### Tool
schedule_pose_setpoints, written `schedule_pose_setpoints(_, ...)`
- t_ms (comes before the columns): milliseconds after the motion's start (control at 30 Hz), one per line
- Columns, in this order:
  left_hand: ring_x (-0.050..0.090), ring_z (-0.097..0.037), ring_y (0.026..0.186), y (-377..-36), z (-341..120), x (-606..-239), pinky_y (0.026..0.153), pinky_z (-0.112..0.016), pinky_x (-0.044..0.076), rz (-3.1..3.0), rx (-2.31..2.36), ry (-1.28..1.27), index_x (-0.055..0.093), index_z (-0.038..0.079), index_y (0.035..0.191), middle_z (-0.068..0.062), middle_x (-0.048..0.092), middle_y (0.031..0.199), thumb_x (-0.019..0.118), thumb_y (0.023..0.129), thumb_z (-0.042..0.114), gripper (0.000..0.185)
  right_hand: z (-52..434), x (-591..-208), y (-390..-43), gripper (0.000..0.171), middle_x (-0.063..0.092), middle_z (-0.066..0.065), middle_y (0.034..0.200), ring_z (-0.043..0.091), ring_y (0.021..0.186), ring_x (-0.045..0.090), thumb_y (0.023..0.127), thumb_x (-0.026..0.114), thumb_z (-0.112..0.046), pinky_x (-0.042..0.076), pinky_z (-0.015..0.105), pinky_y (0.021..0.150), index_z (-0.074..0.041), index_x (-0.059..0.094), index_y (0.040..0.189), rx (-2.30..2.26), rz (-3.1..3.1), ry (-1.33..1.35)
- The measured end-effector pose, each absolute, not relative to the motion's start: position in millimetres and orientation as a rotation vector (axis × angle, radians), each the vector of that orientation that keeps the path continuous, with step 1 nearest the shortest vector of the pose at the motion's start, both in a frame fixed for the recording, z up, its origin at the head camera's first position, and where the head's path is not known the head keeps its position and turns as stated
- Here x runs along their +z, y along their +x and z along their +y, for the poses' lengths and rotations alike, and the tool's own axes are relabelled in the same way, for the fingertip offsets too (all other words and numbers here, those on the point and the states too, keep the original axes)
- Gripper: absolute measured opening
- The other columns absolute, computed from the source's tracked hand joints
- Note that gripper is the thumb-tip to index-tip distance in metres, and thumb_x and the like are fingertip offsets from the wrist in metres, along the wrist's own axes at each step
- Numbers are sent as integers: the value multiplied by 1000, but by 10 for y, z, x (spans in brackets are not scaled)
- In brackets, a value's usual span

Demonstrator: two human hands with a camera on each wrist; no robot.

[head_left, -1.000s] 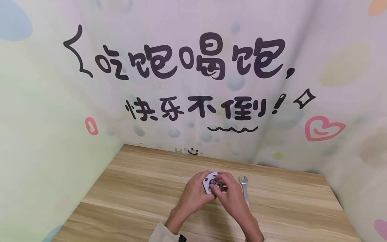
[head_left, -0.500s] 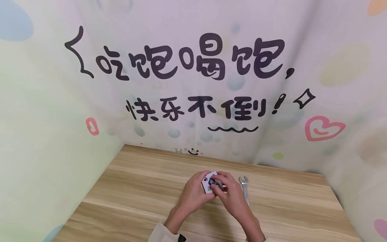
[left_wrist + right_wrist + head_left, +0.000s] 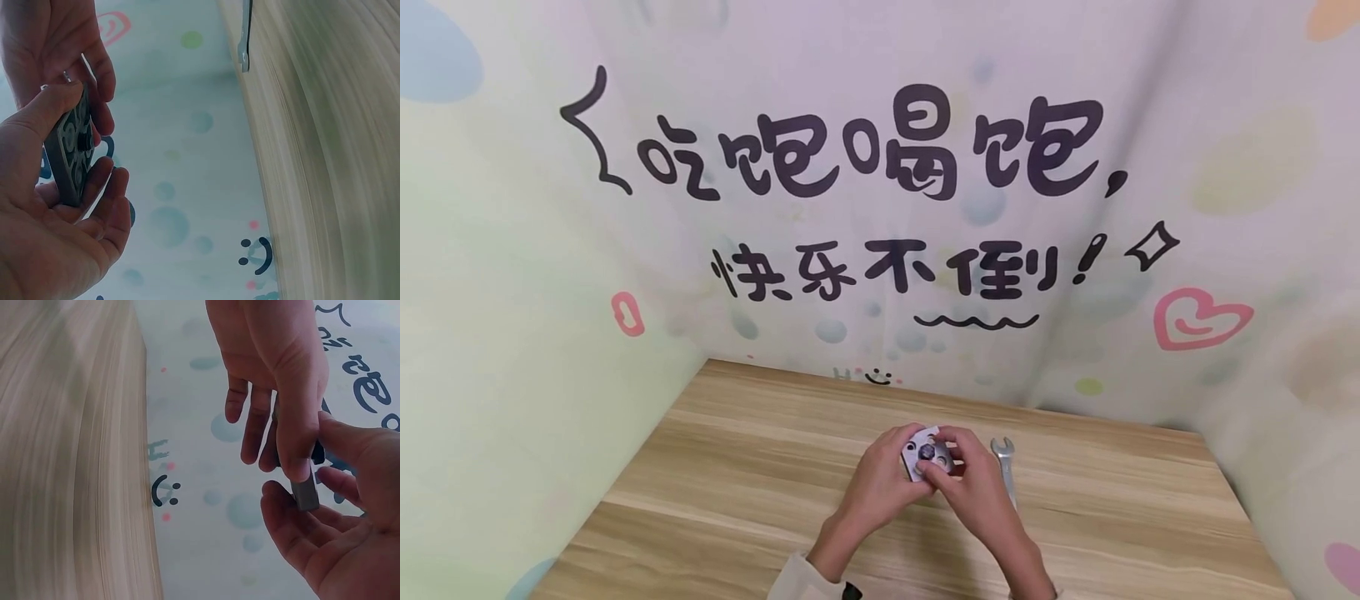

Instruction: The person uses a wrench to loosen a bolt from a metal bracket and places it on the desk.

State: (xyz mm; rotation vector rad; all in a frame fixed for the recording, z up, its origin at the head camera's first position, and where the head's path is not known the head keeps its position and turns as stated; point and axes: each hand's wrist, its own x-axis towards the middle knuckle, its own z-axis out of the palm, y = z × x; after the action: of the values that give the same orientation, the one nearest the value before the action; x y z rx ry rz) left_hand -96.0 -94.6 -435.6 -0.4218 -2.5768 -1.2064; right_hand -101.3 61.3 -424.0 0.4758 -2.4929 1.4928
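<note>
Both hands hold a small metal plate (image 3: pixel 912 457) with several holes, tilted up above the table. A dark round-looking bolt head (image 3: pixel 927 452) stands out from the middle of its face. My left hand (image 3: pixel 877 479) grips the plate's left side; in the left wrist view, its thumb lies on one edge and its fingers curl under the other. My right hand (image 3: pixel 976 483) curls round the right side, its thumb tip beside the lower edge of the bolt head. From the right wrist, the plate (image 3: pixel 305 494) shows as a grey edge, and the bolt is mostly hidden.
An open-ended wrench (image 3: pixel 1004 467) lies on the wooden table (image 3: pixel 760 450) just right of my right hand, partly hidden behind it. Behind the table hangs a printed cloth backdrop (image 3: pixel 880 350) with large dark characters; a pale side wall (image 3: pixel 512 375) stands at left.
Half a second ago my right thumb and forefinger covered the bolt head; now they have spread and it shows. My left hand has kept its grip; the wrench has not moved.
</note>
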Motion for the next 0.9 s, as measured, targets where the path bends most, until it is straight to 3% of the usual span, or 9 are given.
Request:
schedule_pose_setpoints(333,58,-11,100,-956,-935,-4367,84,-30,50,-2564,-1198,-430,61,15,126,1,66,117,86,70,20,62,565,-4250,-1020,27,68,10,113,18,85,67,76,85,-9,55,22,67,-12,58,82,1419,-2462,426)
schedule_pose_setpoints(900,59,-13,102,-968,-930,-4361,86,-32,51,-2601,-1188,-404,60,15,128,0,66,119,86,71,22,63,565,-4277,-1033,23,68,7,109,15,83,66,76,84,-9,55,22,66,-14,64,86,1331,-2436,468)
